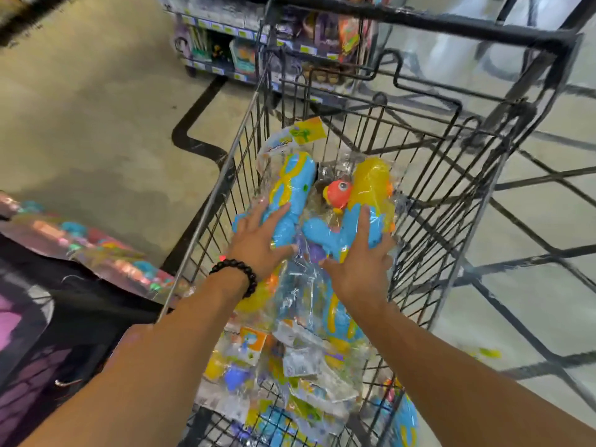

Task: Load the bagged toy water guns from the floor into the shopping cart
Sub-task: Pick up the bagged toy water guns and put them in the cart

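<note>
Centre of frame: I see my left hand (258,240) flat on a blue bagged water gun (290,195), fingers spread and straight, pressing on the plastic rather than gripping. A black bead bracelet (237,274) sits on that wrist. My right hand (361,262) lies just beside it on a second bag, a blue-and-yellow water gun with an orange fish head (364,201); its fingers are also extended over the toy, with no visible curl around it. Both bags rest inside the black wire shopping cart (451,175), on top of a pile of more bagged water guns (290,359) filling the lower centre of the basket. Lower left: another clear bag of colourful toys (96,250) lies outside the cart, blurred. Top centre: store shelving (225,43) with packaged goods, well apart from the cart. Concrete floor (96,124) at upper left.
</note>
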### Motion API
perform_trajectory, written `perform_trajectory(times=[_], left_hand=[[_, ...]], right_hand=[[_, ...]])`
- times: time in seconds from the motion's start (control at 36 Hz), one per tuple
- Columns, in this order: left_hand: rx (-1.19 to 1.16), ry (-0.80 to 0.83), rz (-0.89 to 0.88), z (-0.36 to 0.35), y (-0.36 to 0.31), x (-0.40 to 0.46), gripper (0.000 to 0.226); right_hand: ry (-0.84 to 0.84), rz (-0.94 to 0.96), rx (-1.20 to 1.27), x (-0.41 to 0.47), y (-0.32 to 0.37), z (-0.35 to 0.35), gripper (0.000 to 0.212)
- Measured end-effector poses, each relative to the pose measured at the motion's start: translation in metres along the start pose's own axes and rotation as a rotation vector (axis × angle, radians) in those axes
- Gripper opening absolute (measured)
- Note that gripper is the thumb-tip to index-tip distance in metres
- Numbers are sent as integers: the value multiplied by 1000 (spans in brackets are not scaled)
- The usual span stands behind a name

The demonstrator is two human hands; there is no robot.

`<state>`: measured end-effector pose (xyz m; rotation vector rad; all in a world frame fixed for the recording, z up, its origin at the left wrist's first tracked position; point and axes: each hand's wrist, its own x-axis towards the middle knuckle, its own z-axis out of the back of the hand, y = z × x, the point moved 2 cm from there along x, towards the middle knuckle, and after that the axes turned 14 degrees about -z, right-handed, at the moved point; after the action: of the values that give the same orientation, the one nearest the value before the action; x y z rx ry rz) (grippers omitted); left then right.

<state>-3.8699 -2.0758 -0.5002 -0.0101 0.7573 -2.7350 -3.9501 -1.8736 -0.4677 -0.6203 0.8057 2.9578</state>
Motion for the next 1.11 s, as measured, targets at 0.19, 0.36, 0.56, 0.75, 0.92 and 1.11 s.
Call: perform_trajectory(times=[0.19, 0.36, 0.56, 0.75, 0.92, 1.11], left_hand=[[110, -25, -11, -17, -1, -3, 88], [131, -20, 14, -14, -5, -4, 86], [113, 16, 35, -8, -12, -10, 88], [70, 104, 25, 18, -18, -19, 88], [112, 89, -30, 62, -46, -51, 87], [246, 131, -115, 141, -122, -105, 70]], right_hand=[[-50, -37, -52, -1, 6, -15, 123], [14, -21, 7, 3, 11, -26, 119], [85, 4, 42, 6, 9, -22, 121], [137, 37, 111, -4, 0, 1, 115], [96, 230, -60, -28, 1, 56, 89], [158, 475, -296, -93, 32, 145, 61]])
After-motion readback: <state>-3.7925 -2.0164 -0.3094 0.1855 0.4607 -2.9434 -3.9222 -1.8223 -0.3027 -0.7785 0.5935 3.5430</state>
